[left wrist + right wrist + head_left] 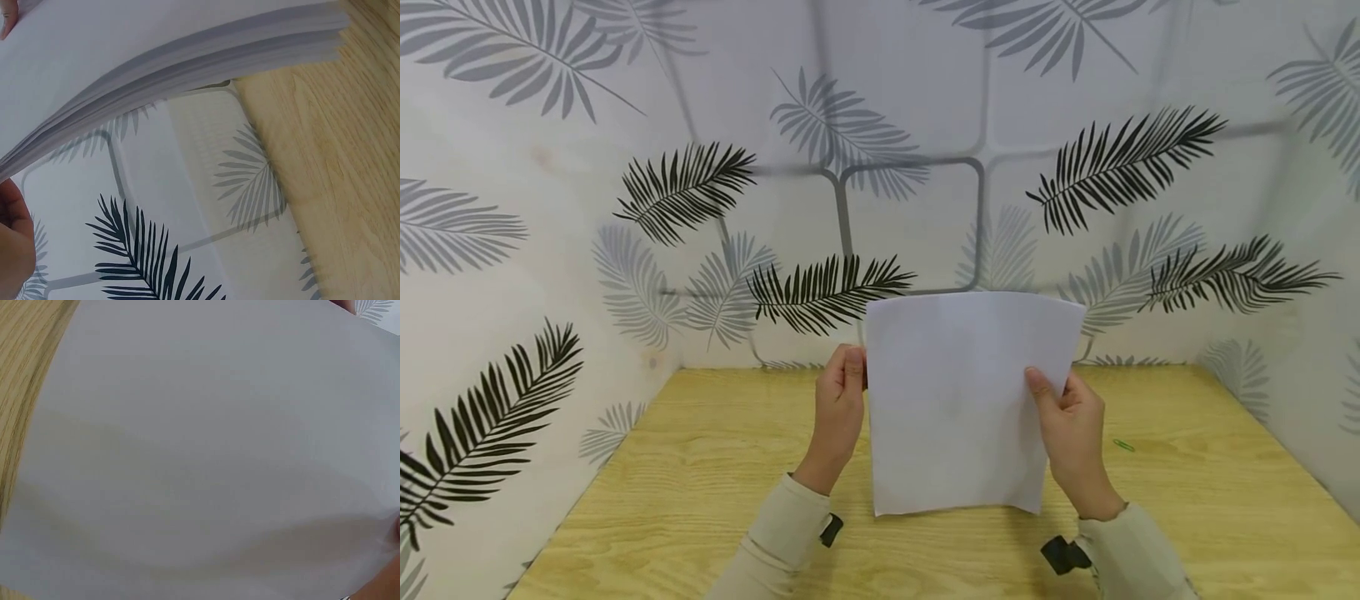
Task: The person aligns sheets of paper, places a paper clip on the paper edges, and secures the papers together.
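Over wooden table, leaf-patterned walls.

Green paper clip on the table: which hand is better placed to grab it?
Right, probably. The paper clip lies just beside the right hand, while the left hand is across the paper stack. Both hands grip the stack, so the left must hold it alone.

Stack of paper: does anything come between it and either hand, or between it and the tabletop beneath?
Nothing visible does. The left hand and right hand grip the stack of paper directly at its side edges, upright above the wooden table. A small green clip lies on the table off to the right, apart.
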`<state>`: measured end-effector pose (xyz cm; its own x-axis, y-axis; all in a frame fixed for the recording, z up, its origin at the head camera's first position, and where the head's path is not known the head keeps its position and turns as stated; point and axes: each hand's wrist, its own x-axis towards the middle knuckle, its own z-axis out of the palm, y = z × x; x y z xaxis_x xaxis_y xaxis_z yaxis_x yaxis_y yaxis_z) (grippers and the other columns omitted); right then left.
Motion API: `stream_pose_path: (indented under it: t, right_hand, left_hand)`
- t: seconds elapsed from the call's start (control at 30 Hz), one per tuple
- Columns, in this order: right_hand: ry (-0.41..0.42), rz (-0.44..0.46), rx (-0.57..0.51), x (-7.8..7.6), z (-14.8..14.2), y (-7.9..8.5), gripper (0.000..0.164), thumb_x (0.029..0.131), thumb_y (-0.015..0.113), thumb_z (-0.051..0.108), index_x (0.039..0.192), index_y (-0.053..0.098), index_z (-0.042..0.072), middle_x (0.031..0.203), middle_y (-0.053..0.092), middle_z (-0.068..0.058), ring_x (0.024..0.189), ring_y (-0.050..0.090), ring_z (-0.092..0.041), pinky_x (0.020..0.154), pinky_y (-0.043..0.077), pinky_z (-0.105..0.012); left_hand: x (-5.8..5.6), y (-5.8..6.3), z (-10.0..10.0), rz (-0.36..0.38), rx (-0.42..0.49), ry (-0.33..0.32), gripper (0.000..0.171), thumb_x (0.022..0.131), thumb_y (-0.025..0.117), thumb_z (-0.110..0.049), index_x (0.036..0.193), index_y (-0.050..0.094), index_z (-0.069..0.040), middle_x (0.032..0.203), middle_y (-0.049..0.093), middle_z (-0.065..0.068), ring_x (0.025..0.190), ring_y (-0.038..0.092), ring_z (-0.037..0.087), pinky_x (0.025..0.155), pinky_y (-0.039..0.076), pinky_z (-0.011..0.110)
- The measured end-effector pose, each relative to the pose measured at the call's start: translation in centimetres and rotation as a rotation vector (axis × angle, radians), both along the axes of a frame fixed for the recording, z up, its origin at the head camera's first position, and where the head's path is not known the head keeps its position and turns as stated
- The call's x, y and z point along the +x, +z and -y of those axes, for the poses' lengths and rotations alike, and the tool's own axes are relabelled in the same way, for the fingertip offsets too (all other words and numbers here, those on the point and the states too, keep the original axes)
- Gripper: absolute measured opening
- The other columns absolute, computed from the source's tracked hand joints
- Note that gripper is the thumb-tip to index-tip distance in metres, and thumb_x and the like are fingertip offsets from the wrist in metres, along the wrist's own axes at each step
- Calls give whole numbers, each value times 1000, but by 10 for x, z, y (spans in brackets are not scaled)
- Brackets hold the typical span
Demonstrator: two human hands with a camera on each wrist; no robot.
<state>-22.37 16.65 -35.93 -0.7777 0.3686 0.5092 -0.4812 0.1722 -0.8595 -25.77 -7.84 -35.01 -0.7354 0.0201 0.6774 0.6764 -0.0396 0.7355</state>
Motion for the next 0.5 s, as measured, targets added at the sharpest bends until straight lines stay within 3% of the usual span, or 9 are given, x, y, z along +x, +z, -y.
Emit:
stream_pose_path:
  t: [0.17,0.4,0.5]
  right_hand:
    - [-4,13,-6,2,1,3,24,95,62,11,107,63,-9,83,66,17,77,64,-1,67,50,-16]
    - [-7,19,-9,3,0,7,23,94,63,10,104,64,-10,79,65,20,75,63,0,66,49,-15]
    - [-13,21,5,2,-1,8,24,93,64,12,104,65,-10,78,65,20,73,64,0,64,50,-16]
  left_hand:
    - [-2,-3,0,64,-35,51,31,105,36,-16,84,49,2,70,47,3,63,47,15,61,41,27]
    - [0,-6,-2,302,-86,86,32,105,39,-18,77,47,-5,60,38,1,52,34,11,52,32,23]
    - [-3,-12,-2,334,-105,90,32,105,40,-17,78,49,-4,59,37,0,50,32,10,50,32,22]
